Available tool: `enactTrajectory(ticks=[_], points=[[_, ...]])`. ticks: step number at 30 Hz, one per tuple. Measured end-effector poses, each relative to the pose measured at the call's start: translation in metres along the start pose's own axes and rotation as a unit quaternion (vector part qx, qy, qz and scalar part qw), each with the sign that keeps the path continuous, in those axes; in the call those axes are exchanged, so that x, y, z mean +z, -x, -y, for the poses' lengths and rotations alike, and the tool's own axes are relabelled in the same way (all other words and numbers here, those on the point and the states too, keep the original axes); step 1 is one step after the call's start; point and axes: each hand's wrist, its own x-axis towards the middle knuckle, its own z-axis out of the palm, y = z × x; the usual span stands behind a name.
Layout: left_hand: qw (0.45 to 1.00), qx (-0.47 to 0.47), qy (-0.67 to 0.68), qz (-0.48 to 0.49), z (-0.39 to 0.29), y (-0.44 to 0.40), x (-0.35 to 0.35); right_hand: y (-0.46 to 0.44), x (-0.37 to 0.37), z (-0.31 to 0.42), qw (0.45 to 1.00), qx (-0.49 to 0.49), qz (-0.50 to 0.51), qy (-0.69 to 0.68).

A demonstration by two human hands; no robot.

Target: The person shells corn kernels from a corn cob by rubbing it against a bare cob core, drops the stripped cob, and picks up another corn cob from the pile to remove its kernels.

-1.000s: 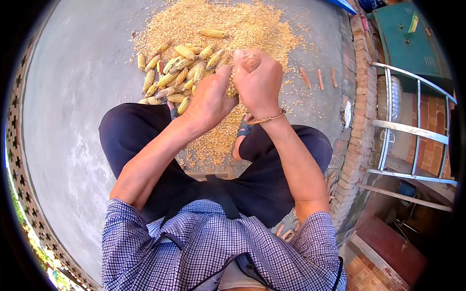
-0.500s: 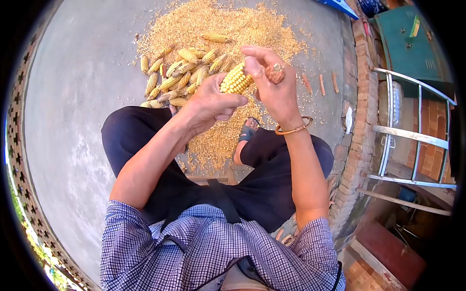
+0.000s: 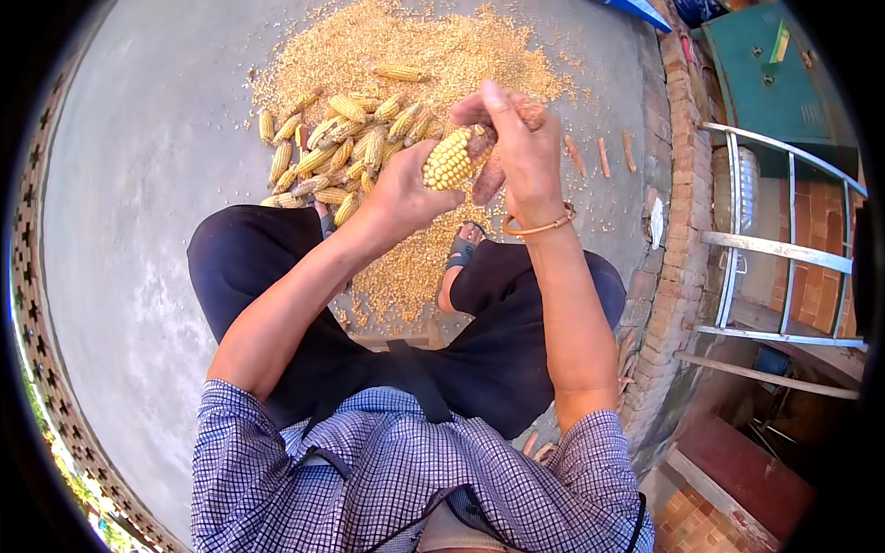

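My left hand [image 3: 398,189] is wrapped round an ear of corn [image 3: 448,160], its yellow kernels showing between thumb and fingers. At the ear's far end, a patch looks stripped and reddish. Close against that end is my right hand [image 3: 529,170], with a bracelet on the wrist. It grips a bare corn cob [image 3: 531,112], whose reddish end sticks out above the palm; the rest is mostly hidden by the fingers. Beyond my left hand lies a heap of unshelled ears [image 3: 346,138], beside a wide spread of loose kernels [image 3: 415,46].
Several bare cobs [image 3: 604,158] lie on the concrete floor [image 3: 138,230] at the right. Past them run a low brick edge [image 3: 678,267] and a metal rail [image 3: 779,249]. Loose kernels [image 3: 396,286] also cover the floor between my feet.
My right hand has turned and moved slightly left over the ear's end, carrying the bare cob. More stripped surface shows there. My left hand still holds the ear.
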Motion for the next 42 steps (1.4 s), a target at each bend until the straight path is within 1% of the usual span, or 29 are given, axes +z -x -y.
enactTrajectory(ticks=[2, 3, 4, 5, 6, 7, 9, 10, 13, 16, 17, 18, 19, 20, 23, 24, 27, 28, 31, 32, 35, 36, 38, 39, 41, 42], points=[[0.994, -0.061, 0.085, -0.011, -0.004, 0.002, -0.004, 0.002, -0.010, 0.008, 0.999, 0.024, -0.013, -0.034], [0.988, -0.091, 0.128, -0.016, -0.005, 0.003, -0.006, 0.007, -0.008, 0.008, 1.000, -0.010, 0.005, 0.021], [0.988, -0.095, 0.125, -0.013, -0.003, 0.001, -0.007, 0.013, -0.004, 0.008, 0.996, -0.046, 0.023, 0.076], [0.992, -0.085, 0.088, -0.005, -0.003, 0.000, -0.008, 0.009, 0.001, -0.001, 0.965, -0.193, 0.039, 0.175], [0.996, -0.075, 0.051, 0.004, -0.003, -0.001, -0.009, 0.006, 0.009, -0.005, 0.904, -0.338, 0.023, 0.263], [0.998, -0.066, 0.015, 0.015, -0.002, -0.001, -0.008, 0.011, 0.014, -0.006, 0.899, -0.314, 0.031, 0.304], [0.998, 0.006, -0.045, -0.038, 0.012, 0.000, -0.002, 0.024, 0.025, -0.005, 0.885, -0.260, 0.045, 0.384], [0.994, 0.043, -0.074, -0.063, 0.017, 0.000, 0.001, 0.025, 0.030, -0.006, 0.887, -0.251, 0.006, 0.388], [0.978, 0.126, -0.141, -0.084, 0.019, 0.007, 0.007, 0.022, 0.034, -0.002, 0.896, -0.150, -0.026, 0.418], [0.947, 0.045, -0.315, -0.034, 0.015, 0.002, 0.002, 0.014, 0.029, 0.008, 0.922, -0.084, -0.036, 0.376], [0.951, 0.047, -0.303, -0.047, 0.012, -0.001, 0.004, 0.006, 0.025, 0.003, 0.966, -0.052, -0.046, 0.249], [0.953, 0.046, -0.292, -0.061, 0.009, -0.002, 0.006, -0.001, 0.023, -0.002, 0.992, -0.019, -0.052, 0.116], [0.956, 0.044, -0.281, -0.076, 0.007, -0.001, 0.008, -0.005, 0.022, -0.006, 0.998, 0.015, -0.055, -0.020], [0.968, 0.060, -0.230, -0.082, 0.006, -0.001, 0.010, -0.006, 0.017, -0.007, 0.993, 0.058, -0.055, -0.084], [0.990, 0.085, -0.087, -0.074, 0.013, -0.004, 0.010, -0.003, 0.011, -0.011, 0.986, 0.018, -0.048, -0.157], [0.993, 0.051, -0.081, -0.070, 0.008, -0.003, 0.008, 0.002, 0.008, -0.003, 0.996, 0.050, -0.024, -0.070], [0.993, 0.059, -0.060, -0.082, 0.016, -0.007, 0.005, 0.015, 0.024, -0.004, 0.998, 0.043, -0.038, -0.029], [0.977, 0.069, -0.169, -0.110, 0.003, -0.005, 0.007, 0.014, 0.028, -0.018, 0.999, -0.039, -0.022, -0.021], [0.930, 0.097, -0.326, -0.138, 0.014, -0.002, 0.010, 0.015, 0.044, -0.038, 0.984, -0.109, -0.125, 0.067], [0.923, 0.088, -0.355, -0.119, 0.016, 0.000, 0.009, 0.013, 0.043, -0.040, 0.971, -0.148, -0.150, 0.116], [0.924, 0.072, -0.353, -0.126, 0.012, 0.004, 0.016, 0.006, 0.041, -0.036, 0.975, -0.080, -0.183, 0.095], [0.934, 0.068, -0.328, -0.122, 0.010, 0.004, 0.016, 0.001, 0.040, -0.036, 0.973, -0.089, -0.184, 0.103], [0.950, 0.063, -0.277, -0.127, 0.005, 0.000, 0.013, 0.001, 0.037, -0.030, 0.984, -0.069, -0.151, 0.056], [0.963, 0.064, -0.230, -0.120, -0.001, 0.001, 0.011, 0.002, 0.037, -0.023, 0.989, -0.059, -0.131, 0.033], [0.983, 0.068, -0.135, -0.106, -0.012, 0.001, 0.010, 0.001, 0.031, -0.013, 0.994, 0.007, -0.085, -0.063], [0.987, 0.056, -0.113, -0.101, -0.013, -0.001, 0.010, 0.002, 0.030, -0.012, 0.991, 0.043, -0.066, -0.111]])
